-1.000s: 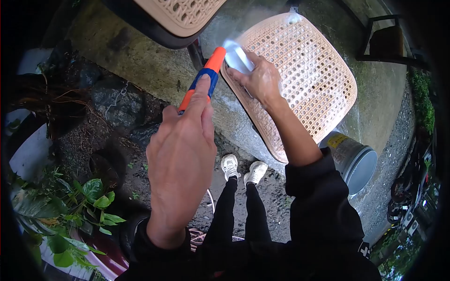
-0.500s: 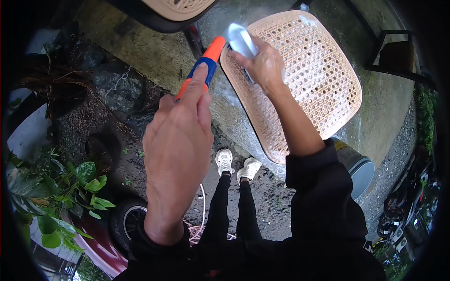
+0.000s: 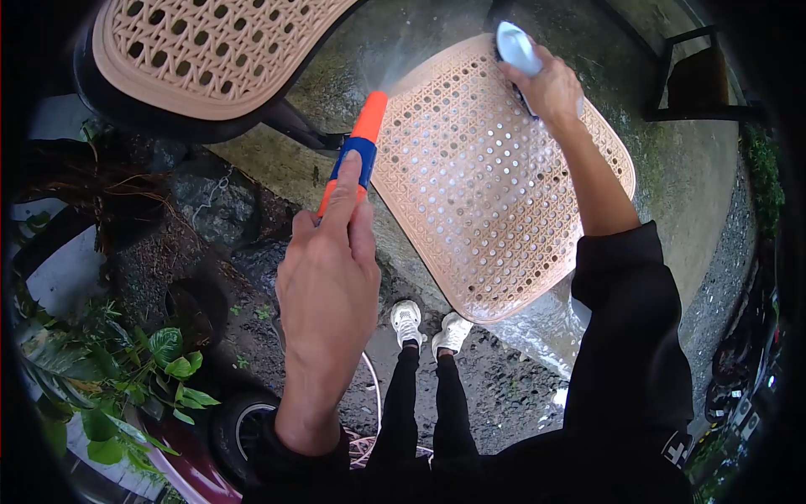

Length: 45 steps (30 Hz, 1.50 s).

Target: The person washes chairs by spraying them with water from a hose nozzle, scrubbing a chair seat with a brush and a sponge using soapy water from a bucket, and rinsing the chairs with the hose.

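Note:
My left hand (image 3: 332, 269) is wrapped round an orange and blue hose nozzle (image 3: 359, 155), its index finger laid along the top. A faint spray leaves the tip over the near-left edge of a tan woven-pattern chair seat (image 3: 478, 193). The seat is wet, with whitish holes across its middle. At its upper right edge, my right hand (image 3: 554, 91) grips a pale blue and white scrubbing brush (image 3: 518, 50), whose lower side is mostly hidden by the fingers.
Another tan chair (image 3: 201, 101) with a dark frame stands at upper left. A dark chair (image 3: 697, 84) is at upper right. Rocks (image 3: 214, 206), leafy plants (image 3: 159, 361), a tyre (image 3: 252, 428) and a pink hose (image 3: 361, 449) lie left and below.
My right hand and the brush have moved right along the seat's far edge. Much white foam has gone from the seat. The other chair shows more at upper left; the bucket is hidden.

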Motion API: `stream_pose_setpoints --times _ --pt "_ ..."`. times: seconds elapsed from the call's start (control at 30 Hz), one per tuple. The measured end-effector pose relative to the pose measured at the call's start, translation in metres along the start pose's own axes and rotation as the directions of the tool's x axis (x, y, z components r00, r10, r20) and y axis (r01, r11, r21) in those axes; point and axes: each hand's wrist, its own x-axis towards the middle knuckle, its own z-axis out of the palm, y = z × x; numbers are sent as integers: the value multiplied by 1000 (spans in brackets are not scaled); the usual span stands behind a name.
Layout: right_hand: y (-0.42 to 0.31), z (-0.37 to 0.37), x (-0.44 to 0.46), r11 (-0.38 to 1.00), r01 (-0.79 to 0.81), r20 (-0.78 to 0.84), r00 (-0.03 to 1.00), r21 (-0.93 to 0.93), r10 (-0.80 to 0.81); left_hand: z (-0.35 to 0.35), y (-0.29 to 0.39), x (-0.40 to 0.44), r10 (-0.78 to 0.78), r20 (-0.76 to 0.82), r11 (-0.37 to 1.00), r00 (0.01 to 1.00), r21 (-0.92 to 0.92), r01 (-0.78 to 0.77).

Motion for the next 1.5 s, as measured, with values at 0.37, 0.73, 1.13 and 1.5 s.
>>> stream_pose_setpoints --times 0.37,0.73,1.13,1.5 --pt "-51 11 -24 996 8 145 989 93 -22 -14 -10 -6 -25 50 999 998 22 24" --pt "-18 -20 -129 989 68 181 979 128 -91 -21 -20 -4 -69 0 996 998 -49 69" --pt "9 -3 -12 991 -127 -128 983 40 131 -29 -31 -13 -95 -14 993 995 -72 93" --pt "65 -50 -36 967 5 -63 998 -253 -21 -15 11 -37 126 204 979 971 -186 -88"
